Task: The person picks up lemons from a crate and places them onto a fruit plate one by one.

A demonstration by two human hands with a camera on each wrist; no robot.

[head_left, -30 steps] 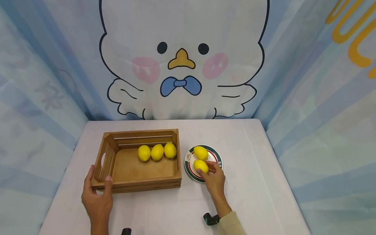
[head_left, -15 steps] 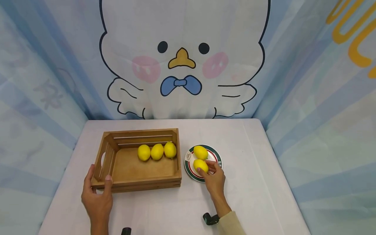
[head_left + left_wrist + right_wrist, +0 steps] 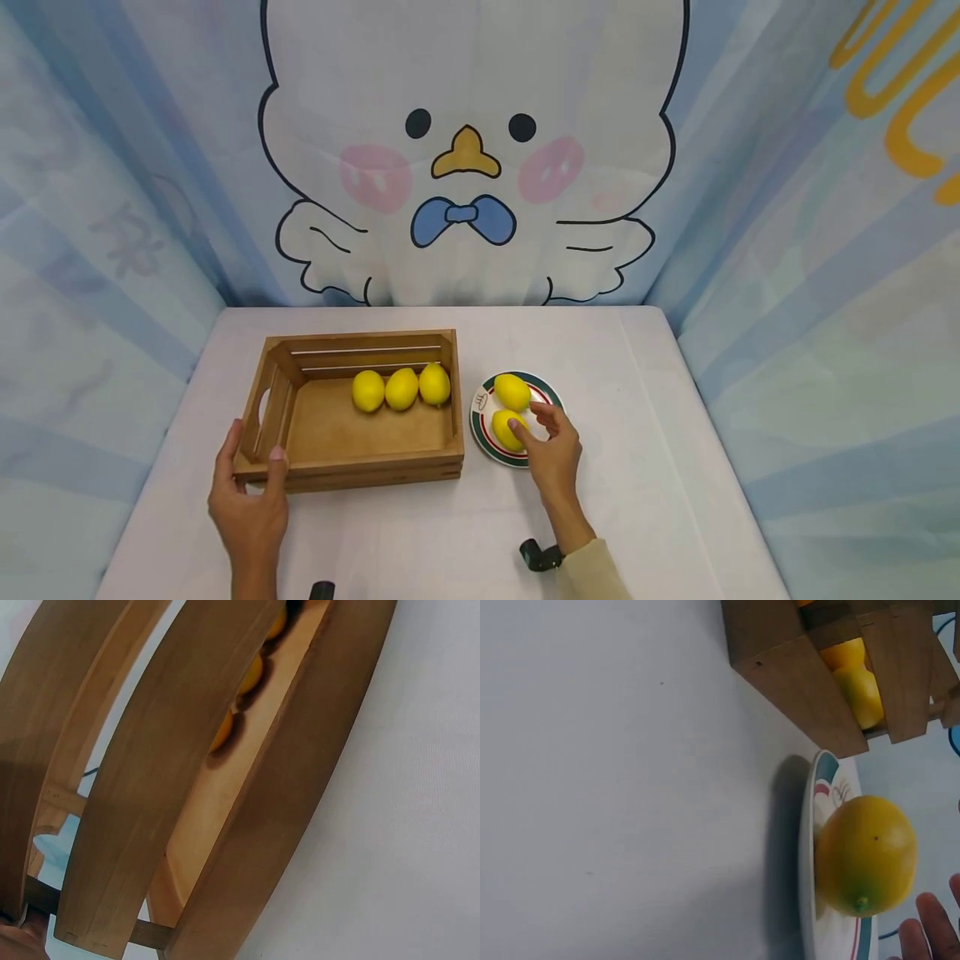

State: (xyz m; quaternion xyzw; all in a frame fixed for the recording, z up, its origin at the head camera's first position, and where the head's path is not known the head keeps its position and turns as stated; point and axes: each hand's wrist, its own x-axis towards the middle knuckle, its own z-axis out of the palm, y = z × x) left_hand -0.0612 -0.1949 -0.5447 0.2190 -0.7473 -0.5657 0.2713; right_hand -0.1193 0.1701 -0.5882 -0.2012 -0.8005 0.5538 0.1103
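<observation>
In the head view my left hand (image 3: 249,510) holds the near left corner of a slatted wooden crate (image 3: 360,475), thumb at the front wall and fingers along the left end. Three yellow lemons (image 3: 402,389) sit in a row inside it, toward the right. Beside the crate, a white plate with a green and red rim (image 3: 480,427) bears two more lemons, a back lemon (image 3: 513,392) and a front lemon (image 3: 504,432). My right hand (image 3: 557,457) hovers by the front lemon, thumb and fingers spread. The right wrist view shows a lemon (image 3: 866,855) on the plate, fingertips (image 3: 913,941) apart from it.
A white cloth covers the table (image 3: 390,542). Behind it hangs a curtain (image 3: 465,267) with a cartoon bird, and blue curtains flank both sides. A black device (image 3: 540,556) shows at my right wrist, another black piece (image 3: 322,591) at the bottom edge.
My right hand has let go of the front lemon; its fingers have spread and drawn slightly right. The lemon stays on the plate, shifted a little left. My left hand has not moved.
</observation>
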